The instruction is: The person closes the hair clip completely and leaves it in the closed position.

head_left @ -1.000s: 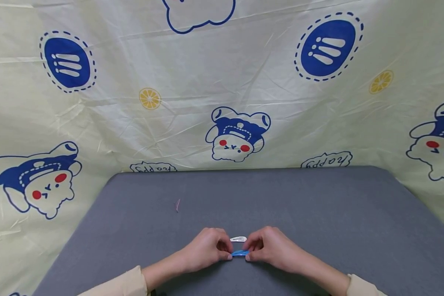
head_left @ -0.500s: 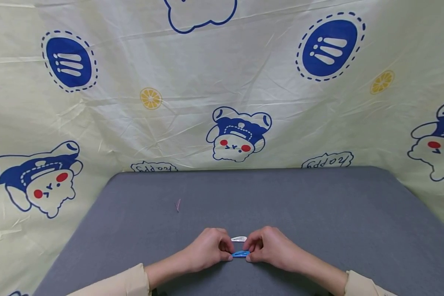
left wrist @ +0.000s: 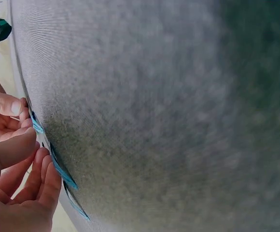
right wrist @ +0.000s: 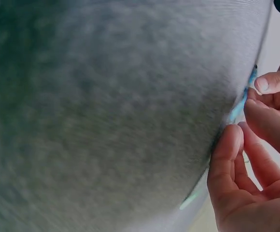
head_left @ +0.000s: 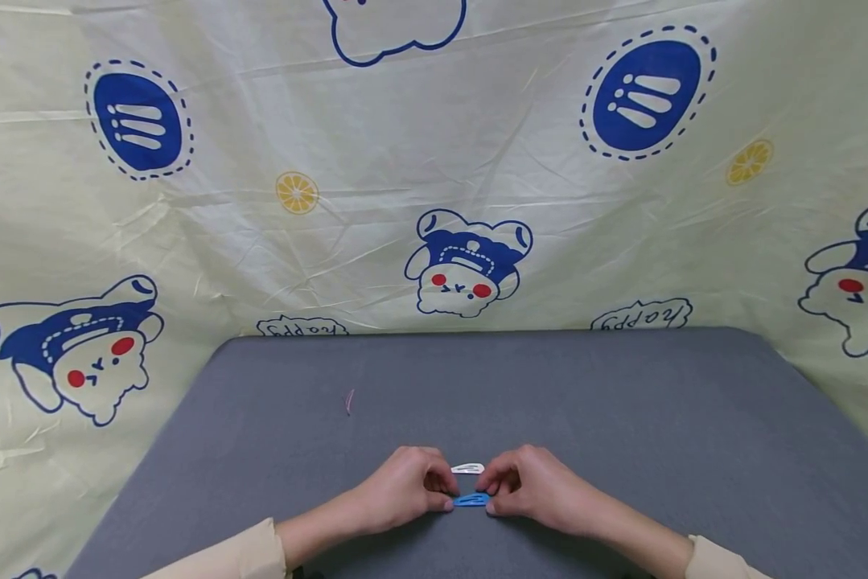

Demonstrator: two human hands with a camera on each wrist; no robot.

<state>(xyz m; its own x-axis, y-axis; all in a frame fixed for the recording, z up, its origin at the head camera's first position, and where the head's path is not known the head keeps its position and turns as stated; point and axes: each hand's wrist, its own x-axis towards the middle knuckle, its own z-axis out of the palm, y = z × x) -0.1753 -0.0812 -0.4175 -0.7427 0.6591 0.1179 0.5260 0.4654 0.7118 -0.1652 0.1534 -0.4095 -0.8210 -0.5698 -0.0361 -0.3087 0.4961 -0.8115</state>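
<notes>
A small blue snap hair clip point(head_left: 471, 500) lies crosswise between the two hands, low in the middle of the head view. My left hand point(head_left: 408, 490) pinches its left end between thumb and fingers. At the right end, the thumb and fingers of my right hand point(head_left: 540, 490) hold it too. Just behind, a white snap hair clip point(head_left: 467, 469) rests on the table, its left end right by the left fingers. Both wrist views catch the work at their edge, where blue strips point(left wrist: 63, 173) show past the fingertips and fingers cover much of the rest.
The dark grey table point(head_left: 586, 402) runs back to a hanging cloth point(head_left: 376, 257) printed with cartoon bears and orange slices. Farther back on the left lies a thin pinkish, slightly bent strip point(head_left: 349, 401).
The blue hair clip has turned so that more of its flat face shows, and it has come slightly nearer. Both hands keep almost the same place around it.
</notes>
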